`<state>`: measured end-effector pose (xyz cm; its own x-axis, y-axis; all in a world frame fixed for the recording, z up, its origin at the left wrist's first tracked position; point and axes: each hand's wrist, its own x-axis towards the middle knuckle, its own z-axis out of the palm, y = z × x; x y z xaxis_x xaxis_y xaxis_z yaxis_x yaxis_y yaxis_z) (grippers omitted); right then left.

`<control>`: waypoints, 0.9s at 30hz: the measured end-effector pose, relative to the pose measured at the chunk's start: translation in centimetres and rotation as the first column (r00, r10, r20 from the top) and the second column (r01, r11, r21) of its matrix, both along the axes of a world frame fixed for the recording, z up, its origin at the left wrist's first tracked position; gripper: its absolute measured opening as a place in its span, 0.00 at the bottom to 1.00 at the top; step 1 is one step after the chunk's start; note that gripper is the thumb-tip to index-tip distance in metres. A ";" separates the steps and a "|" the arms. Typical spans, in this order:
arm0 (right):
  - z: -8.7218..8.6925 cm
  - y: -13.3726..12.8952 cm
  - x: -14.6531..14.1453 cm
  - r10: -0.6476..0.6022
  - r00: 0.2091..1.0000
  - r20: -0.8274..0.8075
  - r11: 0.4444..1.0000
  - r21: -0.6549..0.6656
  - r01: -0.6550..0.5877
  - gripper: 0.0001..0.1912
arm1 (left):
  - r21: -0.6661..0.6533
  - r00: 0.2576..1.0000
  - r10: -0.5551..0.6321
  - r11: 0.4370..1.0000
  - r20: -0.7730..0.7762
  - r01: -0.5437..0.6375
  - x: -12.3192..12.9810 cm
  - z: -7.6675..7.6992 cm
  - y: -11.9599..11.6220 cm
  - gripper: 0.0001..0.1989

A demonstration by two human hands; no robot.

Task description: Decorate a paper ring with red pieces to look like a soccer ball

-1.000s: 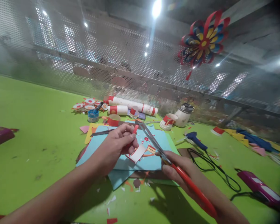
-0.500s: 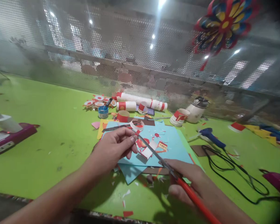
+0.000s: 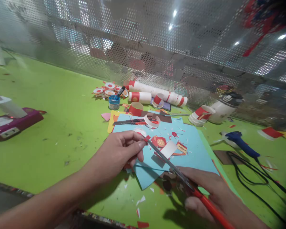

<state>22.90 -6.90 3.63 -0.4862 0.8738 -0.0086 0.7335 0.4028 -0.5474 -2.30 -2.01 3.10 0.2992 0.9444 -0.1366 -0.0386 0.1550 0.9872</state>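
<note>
My left hand [image 3: 127, 149] is closed in a pinch on a small red paper piece [image 3: 146, 138], held up over the blue paper sheets. The fingers of my right hand [image 3: 205, 190] wrap around the red handles of a pair of scissors [image 3: 171, 165]. Its long blades point up and left, looking nearly closed, and the tips reach the red piece beside my left fingertips. Beneath the blades, a white paper piece [image 3: 168, 149] and red paper cut-outs [image 3: 158, 142] lie on the blue paper [image 3: 197, 149]. A white paper ring [image 3: 152, 121] sits behind my left hand beside a black-and-red cutter knife [image 3: 126, 122].
At the back are a blue jar [image 3: 114, 103], white-and-red tubes [image 3: 154, 92], a paper cup [image 3: 201, 115] and a white jug [image 3: 224, 109]. A blue glue gun [image 3: 243, 144] with a black cord lies right. A purple power strip [image 3: 16, 124] sits left. Paper scraps litter the green table [image 3: 62, 133].
The view has tilted down and turned a little left, so the table's things sit farther right. Both hands keep their holds, with the scissor tips still at the red piece.
</note>
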 end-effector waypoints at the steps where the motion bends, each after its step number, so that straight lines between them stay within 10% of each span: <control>1: -0.2 0.0 0.1 0.012 1.000 -0.005 1.000 0.008 -0.012 0.23 | -0.005 1.000 0.008 1.000 0.004 -0.008 0.0 0.0 0.0 0.09; 27: -0.4 -5.4 2.5 0.018 0.996 0.089 0.995 -0.099 -0.009 0.28 | -0.194 0.990 -0.017 0.980 0.137 0.044 1.5 -2.5 -5.0 0.11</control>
<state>25.35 -12.34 3.20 -0.4911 0.8601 -0.1382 0.7764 0.3602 -0.5172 -0.85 -6.98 0.65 0.3556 0.8932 -0.2751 -0.1611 0.3485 0.9234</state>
